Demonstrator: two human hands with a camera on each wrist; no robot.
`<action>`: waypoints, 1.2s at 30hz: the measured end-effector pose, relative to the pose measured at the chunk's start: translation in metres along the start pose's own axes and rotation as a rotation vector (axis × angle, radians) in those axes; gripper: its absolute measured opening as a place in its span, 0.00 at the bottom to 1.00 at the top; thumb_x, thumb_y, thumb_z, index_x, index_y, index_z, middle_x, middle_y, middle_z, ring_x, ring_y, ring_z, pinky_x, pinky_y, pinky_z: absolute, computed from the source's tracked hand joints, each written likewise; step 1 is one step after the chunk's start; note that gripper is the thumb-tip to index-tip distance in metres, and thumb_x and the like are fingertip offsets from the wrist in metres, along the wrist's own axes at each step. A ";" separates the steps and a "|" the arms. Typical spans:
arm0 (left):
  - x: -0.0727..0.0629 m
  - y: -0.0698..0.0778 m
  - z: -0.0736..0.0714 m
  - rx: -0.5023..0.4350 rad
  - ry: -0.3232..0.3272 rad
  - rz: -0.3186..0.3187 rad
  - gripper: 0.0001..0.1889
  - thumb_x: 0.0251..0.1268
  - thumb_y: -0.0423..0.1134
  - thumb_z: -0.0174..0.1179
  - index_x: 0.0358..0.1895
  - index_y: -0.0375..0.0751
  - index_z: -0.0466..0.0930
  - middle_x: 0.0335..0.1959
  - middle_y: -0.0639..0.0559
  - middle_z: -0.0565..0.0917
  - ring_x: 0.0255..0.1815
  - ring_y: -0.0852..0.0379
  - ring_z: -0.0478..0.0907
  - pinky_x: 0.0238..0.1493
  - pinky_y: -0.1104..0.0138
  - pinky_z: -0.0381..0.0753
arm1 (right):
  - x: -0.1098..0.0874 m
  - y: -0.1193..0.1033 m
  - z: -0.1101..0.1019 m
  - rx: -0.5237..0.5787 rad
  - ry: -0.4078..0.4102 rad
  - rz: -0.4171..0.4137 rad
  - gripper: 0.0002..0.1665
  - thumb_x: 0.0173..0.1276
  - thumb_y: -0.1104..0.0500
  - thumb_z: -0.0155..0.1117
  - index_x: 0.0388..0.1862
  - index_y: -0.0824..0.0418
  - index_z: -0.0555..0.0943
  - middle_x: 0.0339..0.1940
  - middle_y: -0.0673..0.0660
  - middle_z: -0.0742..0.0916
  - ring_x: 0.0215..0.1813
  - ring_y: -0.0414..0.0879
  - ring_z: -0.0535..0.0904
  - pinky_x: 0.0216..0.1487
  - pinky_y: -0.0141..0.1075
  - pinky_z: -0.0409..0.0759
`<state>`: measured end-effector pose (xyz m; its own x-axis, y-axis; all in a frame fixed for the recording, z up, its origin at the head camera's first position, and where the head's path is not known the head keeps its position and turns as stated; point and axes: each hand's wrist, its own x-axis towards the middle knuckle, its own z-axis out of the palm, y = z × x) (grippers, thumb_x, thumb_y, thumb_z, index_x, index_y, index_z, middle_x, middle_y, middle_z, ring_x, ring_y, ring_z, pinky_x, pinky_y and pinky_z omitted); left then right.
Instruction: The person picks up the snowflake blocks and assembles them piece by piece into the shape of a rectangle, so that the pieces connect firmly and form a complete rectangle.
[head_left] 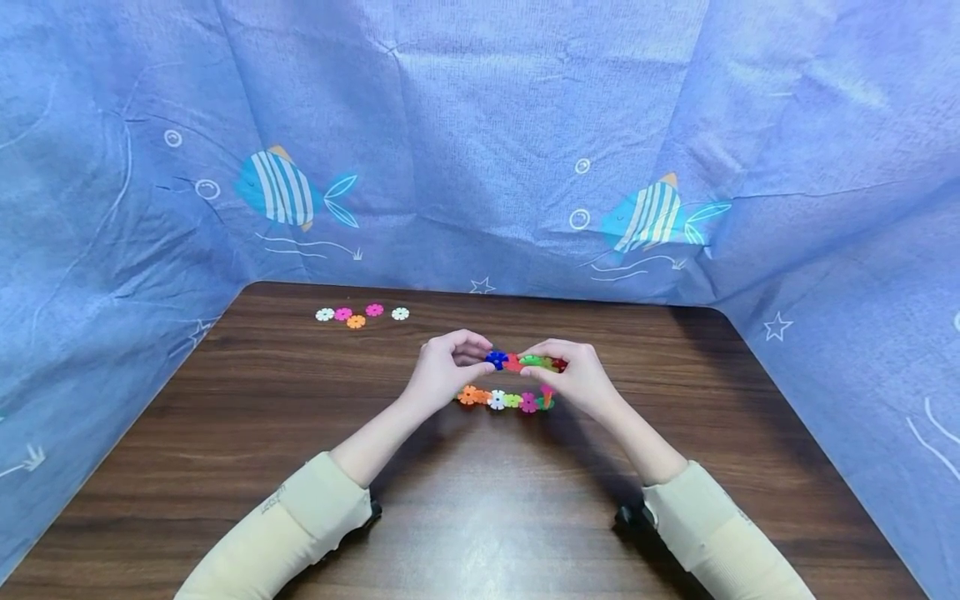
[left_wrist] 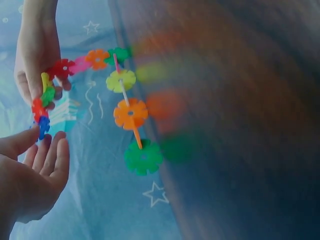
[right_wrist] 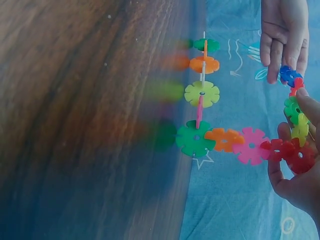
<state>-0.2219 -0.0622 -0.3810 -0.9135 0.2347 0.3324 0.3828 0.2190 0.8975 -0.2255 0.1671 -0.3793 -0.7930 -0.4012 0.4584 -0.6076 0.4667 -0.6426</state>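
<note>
Flower-disc chain [head_left: 497, 400] sits mid-table, just past 6 o'clock from the head view's center, upper part up in both hands. Count: 7 discs in the straight run (2 green, 2 orange, 1 white, 1 lime, 1 pink), alternating face-on and edge-on, standing on the table [head_left: 300, 400]. Chain then bends through orange, pink, red, yellow, green and red to 1 blue disc [head_left: 497, 360] at the end; exact total can't be told, fingers cover some. Loose discs [head_left: 356, 322]: 5 (2 white, 2 pink, 1 orange), flat at 10 o'clock from the hands.

Left hand [head_left: 442, 371] comes in from 7–8 o'clock, thumb and fingertips pinching the blue disc. Right hand [head_left: 573, 371] comes in from 4–5 o'clock, thumb and curled fingers gripping the chain around the green disc [right_wrist: 293, 110]. Both wrists angled inward.

Discs: glossy plastic, round, notched petals, center hole. Table: dark wood grain, rounded far corners, shiny. Sleeves [head_left: 255, 533]: 2, cream cloth. Backdrop [head_left: 480, 125]: creased blue fabric, 2 striped fish prints [head_left: 279, 187].
</note>
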 end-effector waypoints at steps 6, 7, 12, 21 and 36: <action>0.002 0.000 -0.016 0.053 -0.071 0.007 0.16 0.51 0.32 0.70 0.45 0.39 0.81 0.39 0.46 0.87 0.40 0.52 0.84 0.43 0.66 0.82 | -0.002 -0.003 -0.001 -0.006 0.005 0.028 0.10 0.55 0.59 0.73 0.38 0.55 0.86 0.36 0.50 0.88 0.31 0.42 0.79 0.30 0.28 0.76; 0.003 0.000 -0.020 0.070 -0.079 0.006 0.16 0.51 0.33 0.70 0.46 0.40 0.81 0.40 0.46 0.87 0.41 0.52 0.84 0.43 0.65 0.82 | -0.003 -0.005 -0.002 -0.008 0.004 0.031 0.10 0.55 0.60 0.73 0.38 0.56 0.86 0.36 0.51 0.88 0.31 0.43 0.80 0.30 0.28 0.76; 0.009 -0.002 -0.037 0.167 -0.098 0.028 0.18 0.51 0.35 0.70 0.48 0.40 0.81 0.42 0.46 0.86 0.44 0.50 0.83 0.49 0.60 0.81 | -0.003 -0.028 -0.008 -0.020 -0.007 0.028 0.09 0.56 0.65 0.71 0.38 0.63 0.85 0.36 0.56 0.88 0.30 0.45 0.79 0.29 0.28 0.74; 0.024 -0.011 -0.069 0.318 -0.111 0.074 0.21 0.54 0.38 0.69 0.53 0.43 0.79 0.48 0.49 0.84 0.54 0.51 0.79 0.59 0.55 0.72 | -0.003 -0.035 -0.011 -0.018 -0.009 0.014 0.10 0.56 0.65 0.71 0.38 0.63 0.85 0.35 0.56 0.88 0.31 0.42 0.78 0.30 0.29 0.75; 0.052 -0.042 -0.113 0.463 -0.075 0.071 0.25 0.53 0.42 0.70 0.57 0.46 0.77 0.55 0.47 0.81 0.59 0.47 0.74 0.58 0.53 0.71 | -0.003 -0.036 -0.013 -0.019 -0.009 0.020 0.10 0.56 0.65 0.71 0.38 0.62 0.85 0.36 0.56 0.88 0.23 0.43 0.70 0.23 0.28 0.66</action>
<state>-0.3013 -0.1657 -0.3684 -0.8771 0.3279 0.3509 0.4803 0.5951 0.6443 -0.2025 0.1619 -0.3495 -0.8048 -0.3986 0.4399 -0.5922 0.4893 -0.6401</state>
